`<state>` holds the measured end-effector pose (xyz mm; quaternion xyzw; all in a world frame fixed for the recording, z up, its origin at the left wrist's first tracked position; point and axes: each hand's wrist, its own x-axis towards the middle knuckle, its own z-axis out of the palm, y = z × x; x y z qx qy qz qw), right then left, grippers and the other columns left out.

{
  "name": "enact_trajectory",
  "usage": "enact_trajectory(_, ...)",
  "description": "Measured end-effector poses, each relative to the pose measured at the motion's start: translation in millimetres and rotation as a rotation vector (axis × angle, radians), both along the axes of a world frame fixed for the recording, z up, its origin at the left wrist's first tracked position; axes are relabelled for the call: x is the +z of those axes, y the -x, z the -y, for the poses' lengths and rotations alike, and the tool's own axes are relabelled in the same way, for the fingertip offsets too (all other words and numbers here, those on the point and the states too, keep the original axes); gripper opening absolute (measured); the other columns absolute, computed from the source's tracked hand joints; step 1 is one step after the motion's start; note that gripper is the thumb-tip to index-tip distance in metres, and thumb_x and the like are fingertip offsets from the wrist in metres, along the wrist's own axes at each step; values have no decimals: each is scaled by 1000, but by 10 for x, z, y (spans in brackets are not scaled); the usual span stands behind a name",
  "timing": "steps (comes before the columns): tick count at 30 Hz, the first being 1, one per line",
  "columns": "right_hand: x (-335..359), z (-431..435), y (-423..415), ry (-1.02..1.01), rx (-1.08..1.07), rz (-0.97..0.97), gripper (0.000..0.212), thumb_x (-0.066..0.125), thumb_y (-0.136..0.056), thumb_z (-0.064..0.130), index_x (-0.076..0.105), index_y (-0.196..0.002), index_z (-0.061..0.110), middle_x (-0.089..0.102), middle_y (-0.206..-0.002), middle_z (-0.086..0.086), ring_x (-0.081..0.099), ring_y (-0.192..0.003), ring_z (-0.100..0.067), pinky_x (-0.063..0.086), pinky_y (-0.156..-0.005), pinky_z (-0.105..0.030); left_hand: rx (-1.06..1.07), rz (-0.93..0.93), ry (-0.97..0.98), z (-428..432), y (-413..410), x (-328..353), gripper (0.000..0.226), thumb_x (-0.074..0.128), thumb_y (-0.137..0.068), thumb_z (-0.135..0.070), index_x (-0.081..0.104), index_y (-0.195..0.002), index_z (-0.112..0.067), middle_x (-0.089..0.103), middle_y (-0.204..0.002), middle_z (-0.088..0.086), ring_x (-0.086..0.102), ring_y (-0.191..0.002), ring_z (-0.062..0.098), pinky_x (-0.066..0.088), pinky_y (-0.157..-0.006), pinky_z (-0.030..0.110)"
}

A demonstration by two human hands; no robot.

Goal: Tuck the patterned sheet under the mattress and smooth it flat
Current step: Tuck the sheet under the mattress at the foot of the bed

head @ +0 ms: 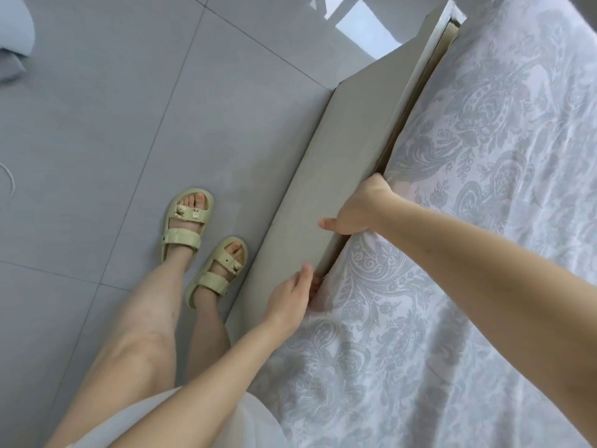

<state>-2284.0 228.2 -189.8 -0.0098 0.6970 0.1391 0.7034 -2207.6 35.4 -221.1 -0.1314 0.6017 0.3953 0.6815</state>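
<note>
The patterned sheet [452,221] runs lengthwise beside the bed frame [323,176], where the nearer left hand [290,295] pokes it down with straight fingers, while the right hand [355,208], further along, hides its fingers, so I cannot tell its grip.

One patterned sheet [452,227] is lying spread out, with one grey bed frame [323,176] running beside it. Two hands are showing, the left hand [290,299] and the right hand [358,208]. Two sandals [189,221] are standing on the tiled floor [97,124], one per foot.
</note>
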Motion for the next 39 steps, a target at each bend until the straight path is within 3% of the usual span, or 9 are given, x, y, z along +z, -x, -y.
enact_trajectory(4,89,19,-71,87,-49,-145,80,2,-90,69,61,-89,14,64,-105,-4,48,-120,-22,24,-105,-36,-93,301,34,-41,-282,76,67,16,-94,-62,45,-139,-23,49,-141,1,45,-129,18,31,-113,35)
enact_trajectory(7,185,44,-155,156,-42,-280,75,2,-90,68,47,-59,17,45,-65,2,51,-94,-19,29,-100,-35,-46,414,60,-158,-247,110,63,14,-97,-57,46,-138,-22,49,-140,2,48,-126,19,36,-106,29)
enact_trajectory(12,150,68,-147,151,-230,-485,74,9,-92,66,51,-62,13,51,-62,1,50,-71,-22,35,-81,-33,-28,311,73,-38,-107,83,70,14,-94,-63,49,-135,-20,53,-135,2,51,-124,19,36,-108,33)
enact_trajectory(17,210,211,-478,268,-384,-871,74,13,-89,63,64,-75,12,64,-67,-3,59,-74,-26,29,-84,-33,35,-167,132,540,-295,189,52,30,-96,-52,71,-97,-19,71,-104,2,62,-102,21,45,-99,41)
enact_trajectory(20,338,531,-825,347,-360,-956,71,13,-89,59,63,-66,14,60,-60,2,58,-69,-25,35,-90,-38,-37,-38,83,748,-383,234,50,27,-99,-47,64,-114,-17,64,-120,4,57,-113,19,41,-104,36)
enact_trajectory(25,502,1038,-1296,376,-309,-942,63,16,-96,49,69,-76,20,65,-73,7,62,-85,-18,20,-110,-42,86,241,-38,840,-413,221,46,17,-104,-35,59,-115,-21,63,-111,-3,59,-97,4,46,-77,8)
enact_trajectory(32,678,1457,-1637,347,-298,-1004,51,28,-96,42,70,-90,14,67,-92,0,60,-104,-23,16,-116,-43,42,-52,-18,1138,-576,179,53,28,-100,-45,66,-114,-9,67,-117,6,60,-111,18,44,-102,34)
enact_trajectory(36,531,1630,-1772,365,-183,-832,54,27,-94,45,71,-86,14,67,-89,2,58,-109,-25,7,-117,-48,-388,-323,7,1448,-653,107,51,26,-101,-41,66,-117,-14,54,-128,6,45,-123,22,29,-107,28)
enact_trajectory(39,401,1674,-1771,344,-113,-796,58,28,-91,47,72,-74,13,65,-75,3,61,-98,-26,9,-114,-54,-271,-219,29,1576,-668,75,48,28,-101,-40,67,-109,-13,48,-128,-1,40,-126,18,26,-110,29)
